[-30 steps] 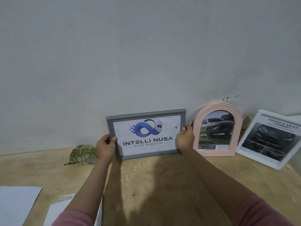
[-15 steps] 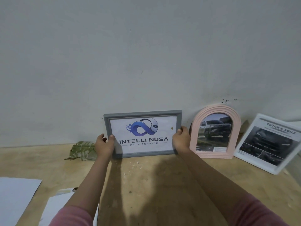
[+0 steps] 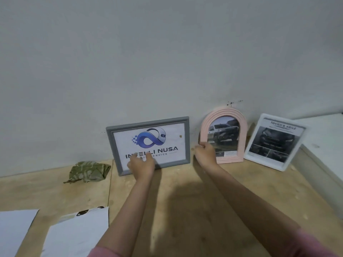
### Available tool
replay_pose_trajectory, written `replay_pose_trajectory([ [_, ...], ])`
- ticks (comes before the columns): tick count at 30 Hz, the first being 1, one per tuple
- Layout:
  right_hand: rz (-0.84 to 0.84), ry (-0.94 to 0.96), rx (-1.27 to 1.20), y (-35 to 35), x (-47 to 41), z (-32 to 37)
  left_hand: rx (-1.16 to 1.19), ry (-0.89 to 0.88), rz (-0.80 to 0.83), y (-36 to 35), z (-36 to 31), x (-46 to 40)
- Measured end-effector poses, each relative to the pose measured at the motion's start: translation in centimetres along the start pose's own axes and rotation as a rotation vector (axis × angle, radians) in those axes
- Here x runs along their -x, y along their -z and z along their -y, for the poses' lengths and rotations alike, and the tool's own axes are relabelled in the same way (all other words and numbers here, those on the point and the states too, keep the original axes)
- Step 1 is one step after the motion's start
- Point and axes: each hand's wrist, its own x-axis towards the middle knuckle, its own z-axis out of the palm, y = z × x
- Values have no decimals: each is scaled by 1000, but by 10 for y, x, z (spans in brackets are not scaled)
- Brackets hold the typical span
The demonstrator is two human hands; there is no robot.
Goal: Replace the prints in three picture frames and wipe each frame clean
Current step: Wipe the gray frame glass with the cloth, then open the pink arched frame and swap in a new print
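Three frames lean on the wall. The grey rectangular frame point(image 3: 148, 121) holds a blue logo print. My left hand point(image 3: 142, 165) hovers in front of its lower part, fingers apart, holding nothing and blurred. To its right stands the pink arched frame point(image 3: 223, 112) with a car photo. My right hand point(image 3: 205, 153) covers that frame's lower left edge, fingers curled onto the rim. Furthest right, the white frame point(image 3: 259, 127) with a dark car print stands untouched.
A crumpled green cloth point(image 3: 89, 171) lies by the wall left of the grey frame. White paper sheets point(image 3: 78, 234) lie at the table's near left. A white ledge point(image 3: 324, 143) borders the wooden table point(image 3: 185, 210) on the right.
Both hands have let go of the grey frame's sides. My left hand moved in front of its print, and my right hand shifted right onto the pink arched frame.
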Motion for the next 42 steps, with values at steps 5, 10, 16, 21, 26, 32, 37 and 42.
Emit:
replay_pose_trajectory([
  [5,-170,91,34,60,2,-5,5,-98,152,-51,-16,41],
  [10,-245,105,81,117,-32,-16,29,-140,270,-112,-27,71],
  [16,-117,149,84,158,-87,-32,-72,-182,274,-180,-32,83],
  [21,-41,152,100,168,-121,-41,-148,-158,174,-208,-30,76],
  [26,18,142,94,161,-138,-52,-195,-172,196,-212,-35,75],
  [32,31,91,117,156,-148,-58,-179,-155,187,-215,-38,66],
  [37,68,140,122,164,-148,-55,-147,-182,211,-200,-41,64],
  [42,147,364,22,182,-123,-49,-117,-165,221,-176,-44,70],
])
